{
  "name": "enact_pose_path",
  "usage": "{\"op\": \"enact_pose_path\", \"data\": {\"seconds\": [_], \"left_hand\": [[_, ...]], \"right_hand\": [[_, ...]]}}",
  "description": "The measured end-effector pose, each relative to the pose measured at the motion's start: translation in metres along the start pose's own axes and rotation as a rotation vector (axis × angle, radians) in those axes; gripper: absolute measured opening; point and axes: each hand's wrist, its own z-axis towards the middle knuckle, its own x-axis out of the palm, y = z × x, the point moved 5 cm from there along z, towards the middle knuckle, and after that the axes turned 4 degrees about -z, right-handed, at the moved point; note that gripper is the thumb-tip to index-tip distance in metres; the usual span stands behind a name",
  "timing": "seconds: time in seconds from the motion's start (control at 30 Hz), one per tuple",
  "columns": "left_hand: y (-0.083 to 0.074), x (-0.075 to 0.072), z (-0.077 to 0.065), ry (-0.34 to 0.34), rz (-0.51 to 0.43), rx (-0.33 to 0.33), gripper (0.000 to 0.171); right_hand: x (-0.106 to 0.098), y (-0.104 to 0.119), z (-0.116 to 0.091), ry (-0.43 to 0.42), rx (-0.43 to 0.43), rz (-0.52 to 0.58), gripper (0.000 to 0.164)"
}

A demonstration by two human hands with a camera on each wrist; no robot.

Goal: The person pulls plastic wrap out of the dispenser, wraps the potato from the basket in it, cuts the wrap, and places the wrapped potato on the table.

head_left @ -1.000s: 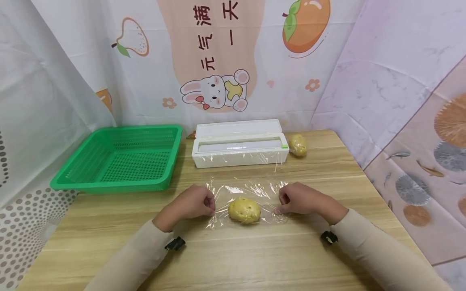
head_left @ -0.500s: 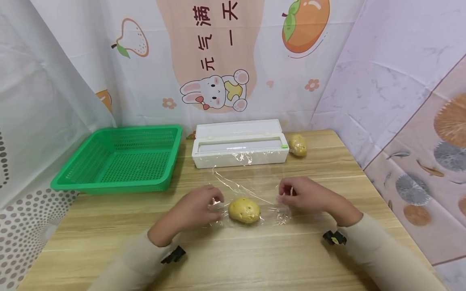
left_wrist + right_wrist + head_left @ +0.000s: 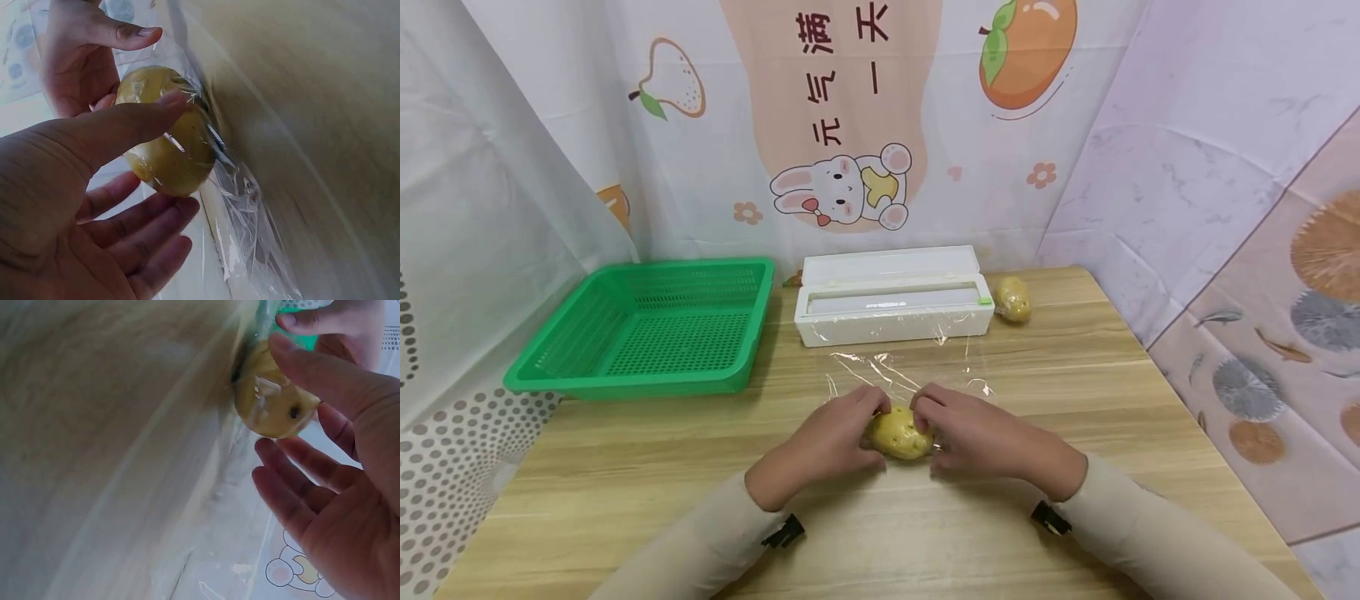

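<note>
Two hands have closed in from the film's side edges onto the potato.
Half a second ago the left hand (image 3: 823,446) and right hand (image 3: 981,435) were out beside the potato (image 3: 900,435); now their thumbs and fingers bend round its two ends — clamped on it through clear film (image 3: 883,371). It sits low on the counter (image 3: 925,533), between them, so the wrapping looks partway along. Beyond, film stretches toward a white box (image 3: 895,328) with its lid raised; that link, if uncut, may hinder turning. Nearby: a second, film-covered potato (image 3: 1014,300), and a green basket (image 3: 625,386) — well apart.
</note>
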Motion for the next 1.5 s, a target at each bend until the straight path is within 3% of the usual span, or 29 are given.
{"op": "enact_pose_path", "data": {"seconds": [0.2,0.5,0.7,0.83,0.93,1.2,1.5], "left_hand": [[0.003,-0.003,0.004,0.039,-0.063,0.015,0.049],[0.009,-0.008,0.005,0.072,-0.133,0.029,0.043],[0.015,-0.01,0.007,0.101,-0.262,-0.041,0.04],[0.02,-0.012,0.008,0.103,-0.345,-0.072,0.033],[0.024,-0.013,0.01,0.104,-0.362,-0.075,0.029],[0.032,-0.014,0.015,0.103,-0.425,-0.057,0.007],[0.038,-0.02,0.027,0.076,-0.347,-0.021,0.006]], "right_hand": [[0.001,-0.007,0.002,0.022,0.012,0.049,0.041],[0.0,-0.017,0.0,0.058,0.041,0.223,0.034],[0.0,-0.022,0.001,0.06,0.05,0.274,0.033],[0.001,-0.029,0.002,0.073,0.1,0.323,0.032],[0.002,-0.035,0.003,0.08,0.132,0.35,0.03],[-0.003,-0.043,0.009,0.042,0.115,0.356,0.025],[-0.006,-0.053,0.017,0.045,0.123,0.32,0.017]]}}
